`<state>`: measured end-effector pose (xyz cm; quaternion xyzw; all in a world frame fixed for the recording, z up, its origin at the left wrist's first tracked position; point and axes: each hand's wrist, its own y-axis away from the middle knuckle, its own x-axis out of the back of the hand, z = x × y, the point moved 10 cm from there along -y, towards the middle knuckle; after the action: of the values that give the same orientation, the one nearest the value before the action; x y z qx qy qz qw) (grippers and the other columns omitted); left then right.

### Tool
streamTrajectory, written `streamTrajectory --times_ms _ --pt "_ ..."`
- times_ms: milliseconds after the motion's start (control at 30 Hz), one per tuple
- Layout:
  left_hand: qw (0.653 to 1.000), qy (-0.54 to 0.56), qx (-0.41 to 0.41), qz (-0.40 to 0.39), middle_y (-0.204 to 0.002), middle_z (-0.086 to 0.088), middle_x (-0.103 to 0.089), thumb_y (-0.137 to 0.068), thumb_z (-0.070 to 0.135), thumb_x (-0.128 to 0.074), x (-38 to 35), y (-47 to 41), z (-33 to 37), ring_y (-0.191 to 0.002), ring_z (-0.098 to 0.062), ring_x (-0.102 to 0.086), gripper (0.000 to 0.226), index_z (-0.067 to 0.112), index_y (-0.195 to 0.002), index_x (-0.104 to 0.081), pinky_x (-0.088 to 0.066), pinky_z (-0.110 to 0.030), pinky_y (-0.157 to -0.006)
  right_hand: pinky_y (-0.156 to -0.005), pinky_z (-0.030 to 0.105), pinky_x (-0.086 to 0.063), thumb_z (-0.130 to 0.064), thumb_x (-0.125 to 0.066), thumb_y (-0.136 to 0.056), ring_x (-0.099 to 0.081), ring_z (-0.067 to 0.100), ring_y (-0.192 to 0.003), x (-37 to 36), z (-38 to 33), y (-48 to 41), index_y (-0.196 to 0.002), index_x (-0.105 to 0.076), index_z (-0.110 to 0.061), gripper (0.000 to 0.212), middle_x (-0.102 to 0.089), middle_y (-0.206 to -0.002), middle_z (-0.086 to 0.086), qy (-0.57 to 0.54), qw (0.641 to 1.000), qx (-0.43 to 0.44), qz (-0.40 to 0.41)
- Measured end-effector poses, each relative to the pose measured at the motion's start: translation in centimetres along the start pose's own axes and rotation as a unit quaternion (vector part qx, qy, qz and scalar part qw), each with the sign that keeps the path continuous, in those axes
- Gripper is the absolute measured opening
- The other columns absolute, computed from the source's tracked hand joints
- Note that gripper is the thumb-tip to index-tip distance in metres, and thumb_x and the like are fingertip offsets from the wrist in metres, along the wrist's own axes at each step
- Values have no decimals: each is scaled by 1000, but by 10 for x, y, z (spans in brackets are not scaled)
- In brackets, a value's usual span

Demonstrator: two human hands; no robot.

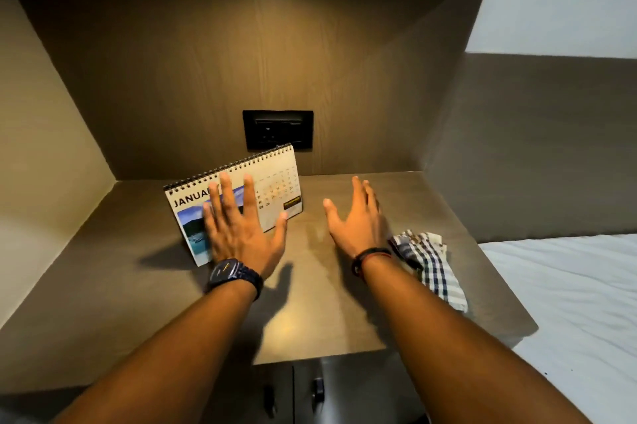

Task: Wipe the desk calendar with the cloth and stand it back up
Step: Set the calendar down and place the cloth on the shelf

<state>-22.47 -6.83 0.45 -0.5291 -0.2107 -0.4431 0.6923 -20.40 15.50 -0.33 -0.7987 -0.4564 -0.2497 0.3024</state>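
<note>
Spiral-bound January desk calendar (238, 197) stands on a brown desk (310, 313). 2 empty hands spread: left hand (241, 230) before it, right hand (358, 220) beside checked cloth (431, 265).

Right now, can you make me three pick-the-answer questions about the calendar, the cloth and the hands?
1. Where does the checked cloth lie?
A. on the desk, right of the right hand
B. on the bed
C. on top of the calendar

2. Which month is printed on the desk calendar?
A. June
B. January
C. March

3. How are the hands?
A. both in fists
B. both open, fingers spread
C. both holding the cloth

Answers:
1 A, it sits on the desk by the right wrist.
2 B, the letters JANUA show beside the left hand.
3 B, neither hand grips anything.
</note>
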Motion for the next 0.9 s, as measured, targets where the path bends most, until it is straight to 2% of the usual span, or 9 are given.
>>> streamTrajectory --times_ms 100,167,300,367,433,500,600,733,900 --pt "991 45 79 96 -159 -10 2 -79 61 -42 37 -12 -39 -146 -25 5 88 26 -150 -2 9 -40 -115 -115 42 -27 -51 -58 -86 -28 30 -144 -35 -34 -18 -149 -20 -19 80 -27 -158 11 -160 984 -61 -52" --pt "976 73 145 147 -159 -11 -6 -80 61 -42 54 -10 -61 -145 -27 -5 88 23 -150 -5 0 -43 -116 -115 45 -28 -58 -57 -83 -28 30 -144 -54 -50 -27 -151 -16 -22 86 -26 -159 9 -220 966 -106 -83" --pt "940 158 267 144 -153 -16 -25 -82 58 -45 52 -2 -92 -135 -37 -30 82 16 -147 -17 -27 -52 -107 -118 50 -25 -68 -50 -81 -27 31 -145 -81 -69 -41 -152 -8 -25 93 -24 -160 8 -331 920 -172 -123" --pt "921 231 299 92 -146 -16 -34 -84 54 -48 32 1 -99 -127 -38 -40 76 19 -145 -19 -38 -52 -101 -115 51 -30 -72 -41 -83 -34 32 -142 -90 -73 -46 -151 -16 -21 89 -33 -156 11 -330 914 -175 -158" --pt "916 263 296 62 -140 -15 -40 -86 51 -51 22 1 -101 -122 -37 -45 71 20 -143 -23 -41 -52 -99 -97 45 -47 -74 -32 -85 -55 33 -125 -98 -78 -45 -138 -42 -12 82 -58 -134 13 -315 916 -157 -194" --pt "910 285 297 50 -140 -14 -40 -85 50 -53 17 -3 -108 -124 -35 -44 70 19 -142 -26 -39 -51 -101 -84 40 -49 -75 -33 -84 -62 29 -110 -101 -80 -40 -125 -49 -16 74 -64 -121 11 -305 923 -145 -184" --pt "897 319 305 33 -140 -12 -41 -85 50 -55 14 -20 -123 -123 -33 -45 67 19 -139 -31 -39 -46 -101 -98 52 -44 -80 -36 -77 -55 28 -112 -101 -74 -26 -126 -41 -28 71 -53 -127 5 -265 943 -162 -118" --pt "880 348 322 13 -132 -12 -50 -82 57 -55 10 -49 -153 -113 -34 -53 62 17 -127 -39 -41 -38 -86 -99 50 -44 -76 -37 -79 -53 31 -116 -109 -84 4 -136 -30 -30 73 -47 -134 7 -222 957 -179 -44" --pt "876 329 352 -25 -126 -12 -52 -78 67 -50 4 -64 -184 -104 -36 -55 65 20 -120 -37 -41 -43 -75 -106 53 -41 -68 -42 -85 -43 34 -130 -132 -103 25 -147 -13 -27 80 -37 -146 11 -198 962 -187 -32"
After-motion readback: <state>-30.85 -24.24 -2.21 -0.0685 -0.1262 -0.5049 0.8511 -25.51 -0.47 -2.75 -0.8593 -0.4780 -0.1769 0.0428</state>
